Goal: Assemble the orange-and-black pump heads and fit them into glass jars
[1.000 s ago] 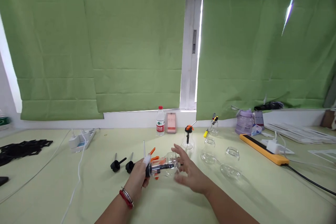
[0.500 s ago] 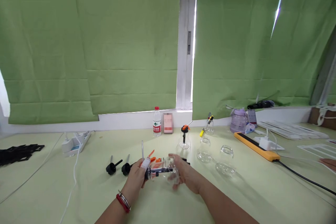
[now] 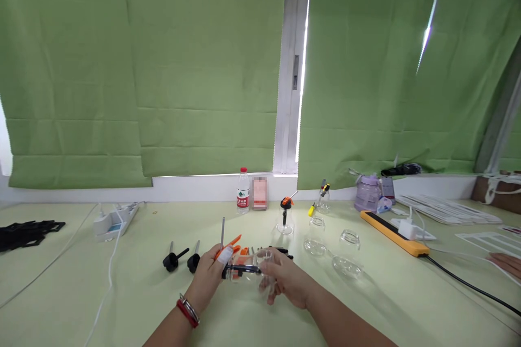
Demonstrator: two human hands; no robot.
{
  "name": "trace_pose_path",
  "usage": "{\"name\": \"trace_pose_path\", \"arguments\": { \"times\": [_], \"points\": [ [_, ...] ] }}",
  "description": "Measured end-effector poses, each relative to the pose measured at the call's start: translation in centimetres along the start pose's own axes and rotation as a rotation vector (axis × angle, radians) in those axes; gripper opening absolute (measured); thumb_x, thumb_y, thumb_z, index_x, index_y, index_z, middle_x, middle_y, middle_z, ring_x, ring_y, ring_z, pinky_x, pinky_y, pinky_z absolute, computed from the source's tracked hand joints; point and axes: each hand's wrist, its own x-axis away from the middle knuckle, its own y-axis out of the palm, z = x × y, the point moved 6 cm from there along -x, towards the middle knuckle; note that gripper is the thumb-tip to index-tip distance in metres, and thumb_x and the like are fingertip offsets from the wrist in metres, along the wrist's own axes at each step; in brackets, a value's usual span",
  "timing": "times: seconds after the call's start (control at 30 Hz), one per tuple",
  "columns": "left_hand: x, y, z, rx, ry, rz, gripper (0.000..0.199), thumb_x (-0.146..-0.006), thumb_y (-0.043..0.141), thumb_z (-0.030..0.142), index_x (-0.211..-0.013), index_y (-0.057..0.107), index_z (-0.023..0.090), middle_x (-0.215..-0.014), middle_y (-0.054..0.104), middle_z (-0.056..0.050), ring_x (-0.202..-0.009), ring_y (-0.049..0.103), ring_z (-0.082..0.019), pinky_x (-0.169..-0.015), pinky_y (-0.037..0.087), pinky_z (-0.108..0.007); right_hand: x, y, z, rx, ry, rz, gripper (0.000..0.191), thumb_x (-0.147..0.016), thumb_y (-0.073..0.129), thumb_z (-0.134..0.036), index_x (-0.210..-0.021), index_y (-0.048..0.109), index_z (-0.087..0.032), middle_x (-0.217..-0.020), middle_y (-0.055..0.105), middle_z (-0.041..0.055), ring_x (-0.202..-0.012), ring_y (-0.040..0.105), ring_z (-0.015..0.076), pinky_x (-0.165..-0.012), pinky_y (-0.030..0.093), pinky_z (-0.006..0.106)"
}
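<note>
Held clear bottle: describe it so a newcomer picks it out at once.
Start at the green blinds, then drop to the pale table below and its near middle. There, between the left hand and right hand, is the clear bottle with a black stem inside. It lies sideways, while the two clear vessels to its right stand upright.

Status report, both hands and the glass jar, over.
Left hand on black cap, right hand at other end. Glass jar held sideways between. Orange pieces just beyond.
</note>
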Motion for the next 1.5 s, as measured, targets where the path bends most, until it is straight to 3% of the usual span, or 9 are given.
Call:
{"name": "trace_pose_path", "arguments": {
  "times": [0.13,0.27,0.43,0.57,0.73,0.9,1.17,1.33,1.5],
  "points": [
    [-0.5,0.0,-1.3,0.025,-0.178,-0.063,0.042,-0.076,0.044,0.06,-0.06,0.039,0.021,-0.043,0.034,0.009,-0.032,0.024,-0.006,-0.032,0.018,-0.019,2.2,0.4,-4.4,0.739,-0.563,0.188,0.076,-0.062,0.073,-0.027,-0.129,0.035,-0.024,-0.126,0.046,0.0122,-0.109,0.05,0.0265,-0.09,0.047,0.044],
    [-0.2,0.7,-1.5,0.031,-0.241,-0.178,0.042,-0.076,0.044,0.059,-0.059,0.036,0.022,-0.04,0.032,0.01,-0.031,0.02,-0.005,-0.031,0.019,-0.019,6.0,2.8,-6.1,1.42,-1.144,0.248,0.049,-0.073,0.061,-0.012,-0.12,0.046,-0.021,-0.128,0.048,0.0131,-0.122,0.039,0.0299,-0.097,0.041,0.05],
    [0.4,1.2,-2.2,0.013,-0.379,-0.238,0.046,-0.076,0.043,0.062,-0.055,0.031,0.023,-0.035,0.031,0.009,-0.031,0.017,-0.005,-0.033,0.017,-0.02,9.4,1.9,-4.7,1.618,-1.448,0.31,0.025,-0.075,0.064,-0.015,-0.097,0.055,-0.022,-0.116,0.057,0.0058,-0.124,0.04,0.0304,-0.097,0.043,0.052],
    [0.0,0.5,-2.0,0.032,-0.336,-0.152,0.043,-0.075,0.045,0.057,-0.054,0.03,0.023,-0.036,0.031,0.01,-0.031,0.018,-0.005,-0.034,0.019,-0.02,10.1,-1.6,-2.9,1.522,-1.229,0.424,0.043,-0.076,0.057,-0.006,-0.114,0.049,-0.022,-0.124,0.052,0.0086,-0.128,0.036,0.0283,-0.097,0.045,0.049],
    [-0.6,-0.6,-1.8,0.081,-0.267,-0.006,0.041,-0.072,0.048,0.055,-0.054,0.029,0.024,-0.037,0.033,0.01,-0.03,0.022,-0.005,-0.035,0.022,-0.021,9.7,-9.1,0.4,1.048,-0.468,0.766,0.061,-0.069,0.059,-0.016,-0.126,0.04,-0.023,-0.131,0.044,0.0105,-0.123,0.043,0.0262,-0.098,0.044,0.043],
    [-0.6,-0.6,-1.8,0.112,-0.244,0.006,0.042,-0.069,0.05,0.057,-0.055,0.027,0.024,-0.036,0.028,0.011,-0.03,0.021,-0.005,-0.035,0.024,-0.021,10.3,-12.5,3.5,0.733,0.034,0.829,0.067,-0.058,0.069,-0.04,-0.117,0.044,-0.021,-0.121,0.052,0.0097,-0.114,0.051,0.0273,-0.094,0.042,0.039],
    [-0.3,-0.3,-1.2,0.057,-0.22,-0.017,0.038,-0.074,0.046,0.051,-0.054,0.028,0.023,-0.037,0.029,0.01,-0.032,0.021,-0.006,-0.035,0.026,-0.021,11.0,-13.8,4.1,0.855,0.253,0.771,0.069,-0.063,0.062,-0.05,-0.122,0.044,-0.019,-0.125,0.053,0.0101,-0.111,0.052,0.0274,-0.083,0.043,0.033],
    [-0.4,-0.1,-1.1,0.005,-0.244,-0.019,0.035,-0.075,0.043,0.049,-0.055,0.029,0.024,-0.038,0.03,0.009,-0.032,0.023,-0.006,-0.035,0.025,-0.021,10.2,-15.0,4.3,1.014,0.307,0.784,0.08,-0.068,0.056,-0.05,-0.135,0.034,-0.012,-0.139,0.04,0.0132,-0.123,0.043,0.0292,-0.09,0.04,0.033],
    [-0.5,0.2,-1.5,-0.031,-0.226,-0.039,0.032,-0.075,0.044,0.048,-0.058,0.033,0.023,-0.039,0.033,0.01,-0.031,0.023,-0.006,-0.034,0.026,-0.02,10.2,-15.7,3.9,1.08,0.349,0.823,0.089,-0.07,0.055,-0.05,-0.141,0.021,-0.008,-0.138,0.039,0.0172,-0.115,0.05,0.0303,-0.08,0.044,0.033]
  ]
}}
